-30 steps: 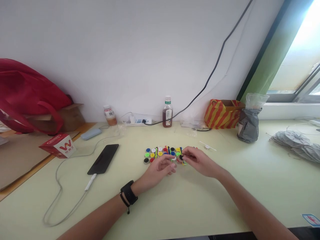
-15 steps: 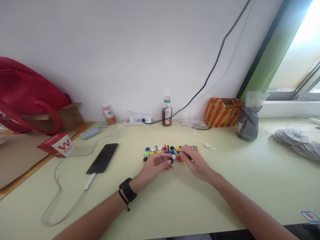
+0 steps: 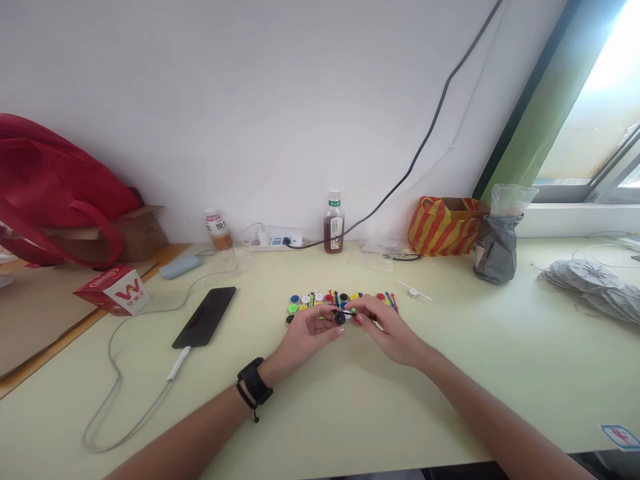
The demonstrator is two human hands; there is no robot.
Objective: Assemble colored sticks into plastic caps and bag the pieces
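Observation:
A small black round piece point(image 3: 340, 319) rests at the fingertips of my left hand point(image 3: 306, 337), which is closed around it. Pinched between the thumb and fingers of my right hand point(image 3: 390, 330) is a thin black arrow-like stick point(image 3: 349, 313), lying across the top of the round piece. Whether the two black parts are joined I cannot tell. Just behind my hands lie colourful round pieces, among them a blue one point(image 3: 295, 299), a green one point(image 3: 293, 309) and a red one point(image 3: 381, 297), with several thin coloured sticks between them. My hands hide part of this group.
A white stick with a round piece point(image 3: 413, 293) lies to the right. On the left are a phone point(image 3: 205, 317) on its cable and a red-and-white box point(image 3: 114, 291). Bottles point(image 3: 334, 227), a power strip point(image 3: 285, 241) and a striped bag point(image 3: 443, 227) line the wall.
My right hand has brought the black stick left, over the black round piece. My left thumb has shifted, so more of the round piece shows.

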